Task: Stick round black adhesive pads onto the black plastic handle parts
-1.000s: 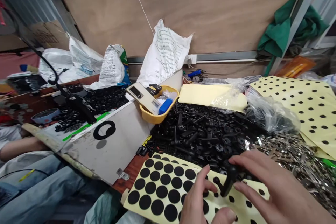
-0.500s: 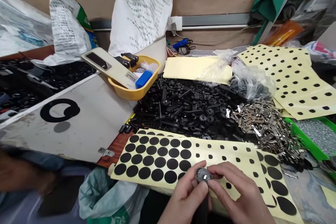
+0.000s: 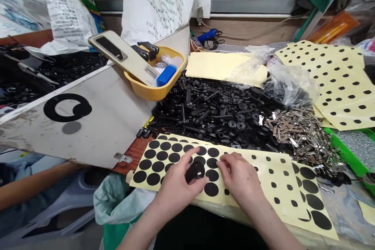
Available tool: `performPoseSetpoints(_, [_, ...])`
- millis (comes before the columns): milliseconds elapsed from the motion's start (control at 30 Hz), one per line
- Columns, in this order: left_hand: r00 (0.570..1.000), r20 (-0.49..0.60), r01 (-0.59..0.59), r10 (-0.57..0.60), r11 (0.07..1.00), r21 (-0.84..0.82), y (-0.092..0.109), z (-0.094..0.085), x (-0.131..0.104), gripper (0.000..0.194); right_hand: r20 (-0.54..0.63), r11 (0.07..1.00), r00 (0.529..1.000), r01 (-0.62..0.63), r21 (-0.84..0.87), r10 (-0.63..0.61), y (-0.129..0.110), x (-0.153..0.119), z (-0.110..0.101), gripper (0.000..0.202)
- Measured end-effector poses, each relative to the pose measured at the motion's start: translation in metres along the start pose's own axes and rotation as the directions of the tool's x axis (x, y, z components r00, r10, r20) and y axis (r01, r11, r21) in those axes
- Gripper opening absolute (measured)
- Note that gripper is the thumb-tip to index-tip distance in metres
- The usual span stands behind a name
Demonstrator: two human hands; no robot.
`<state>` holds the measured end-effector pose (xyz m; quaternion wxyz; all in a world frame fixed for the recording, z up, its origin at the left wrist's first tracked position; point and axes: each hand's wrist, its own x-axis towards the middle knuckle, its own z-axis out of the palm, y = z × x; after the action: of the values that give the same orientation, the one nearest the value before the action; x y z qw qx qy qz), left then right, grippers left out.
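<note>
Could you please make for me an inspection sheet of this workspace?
Surface: reddish-brown tabletop, partly covered by dotted yellow sheets.
Work items: round black part in hand; black parts and metal clips piled beyond.
Clutter: phone leaning in yellow basket; clear plastic bag.
Grip: left hand holds the round black part; right hand at the sheets, hold unclear.
Cables: black cord by blue object.
Surroundings: white printed sack behind; another person's arm at picture's left.

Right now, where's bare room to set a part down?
Grey surface right of the dotted sheets, in front of the green tray. Also a narrow brown strip between the white divider and the sheets. Crowded: black parts meeting metal clips, and the sheets' middle, around the left hand with its round black piece and the right hand.
</note>
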<state>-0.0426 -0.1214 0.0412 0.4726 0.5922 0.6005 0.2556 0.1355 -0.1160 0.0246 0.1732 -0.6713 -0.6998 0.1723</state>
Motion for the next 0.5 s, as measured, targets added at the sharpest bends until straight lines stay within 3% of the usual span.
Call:
performPoseSetpoints(100, [0.978, 0.205, -0.115, 0.047, 0.936, 0.333, -0.003, 0.001, 0.004, 0.064, -0.045, 0.996, 0.999, 0.020, -0.083, -0.024, 0.000, 0.001, 0.012, 0.011])
performPoseSetpoints(167, [0.948, 0.305, -0.227, 0.090, 0.861, 0.454, -0.003, -0.001, 0.008, 0.065, -0.053, 0.994, 0.997, 0.045, -0.097, -0.050, 0.002, 0.001, 0.016, 0.014])
performPoseSetpoints(333, [0.888, 0.425, -0.383, 0.177, 0.796, 0.469, 0.000, -0.009, 0.017, 0.060, -0.049, 0.994, 0.999, -0.015, -0.109, 0.010, -0.003, -0.001, 0.022, 0.018])
performPoseSetpoints(500, [0.886, 0.424, -0.394, 0.186, 0.785, 0.478, -0.003, -0.006, 0.019, 0.055, -0.018, 0.985, 0.985, -0.171, 0.040, 0.171, -0.006, -0.002, 0.023, 0.012])
